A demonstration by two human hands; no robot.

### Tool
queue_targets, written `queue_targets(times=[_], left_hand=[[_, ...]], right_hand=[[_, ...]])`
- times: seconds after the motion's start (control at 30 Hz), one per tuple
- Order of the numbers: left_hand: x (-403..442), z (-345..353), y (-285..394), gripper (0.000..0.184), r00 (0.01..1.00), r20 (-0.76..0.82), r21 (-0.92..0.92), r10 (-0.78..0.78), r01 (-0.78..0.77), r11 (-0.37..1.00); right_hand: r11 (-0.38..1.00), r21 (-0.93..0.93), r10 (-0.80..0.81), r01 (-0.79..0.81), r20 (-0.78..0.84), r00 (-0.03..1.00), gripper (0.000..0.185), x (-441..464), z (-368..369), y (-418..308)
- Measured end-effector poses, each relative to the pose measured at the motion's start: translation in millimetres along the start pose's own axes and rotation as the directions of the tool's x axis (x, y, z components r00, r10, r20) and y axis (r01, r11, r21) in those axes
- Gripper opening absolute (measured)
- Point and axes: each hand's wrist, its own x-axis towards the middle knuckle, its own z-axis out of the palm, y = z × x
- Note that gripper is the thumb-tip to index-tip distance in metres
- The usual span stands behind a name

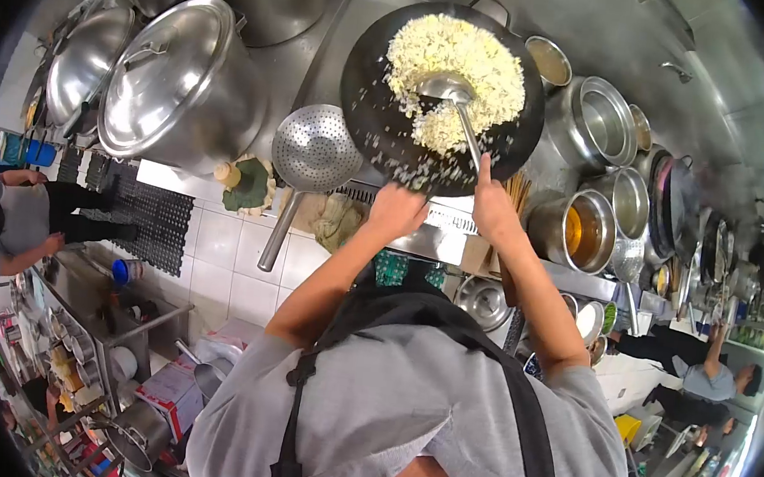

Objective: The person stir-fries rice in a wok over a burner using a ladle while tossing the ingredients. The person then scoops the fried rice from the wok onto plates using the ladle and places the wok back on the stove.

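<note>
Fried rice [496,71] with yellow bits lies in a large black wok [373,83] at the top centre, and loose grains are scattered over its near side. My right hand [495,210] is closed on the handle of a metal ladle [447,87], whose bowl rests in the rice. At the wok's near rim, my left hand [397,211] is closed; what it grips there is hidden beneath it. A perforated strainer [317,147] with a long handle sits left of the wok.
Big lidded pots [177,84] stand at the left. On the right are steel pots, one with amber liquid [583,229], and stacked pans [667,204]. A co-worker [25,216] stands far left; other people [706,376] are far right.
</note>
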Motion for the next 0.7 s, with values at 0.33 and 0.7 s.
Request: queue_targets(times=[0.33, 0.7], left_hand=[[47, -9, 20, 0.025, 0.992, -0.120, -0.012, 0.024, -0.026, 1.000], [107, -10, -18, 0.031, 1.000, -0.027, 0.005, -0.014, 0.014, 1.000]], right_hand=[[0.996, 0.077, -0.070, 0.055, 0.206, 0.976, 0.064, -14, -37, 5], [0.877, 0.479, 0.081, -0.043, -0.060, 0.995, 0.057, -46, -40, 2]])
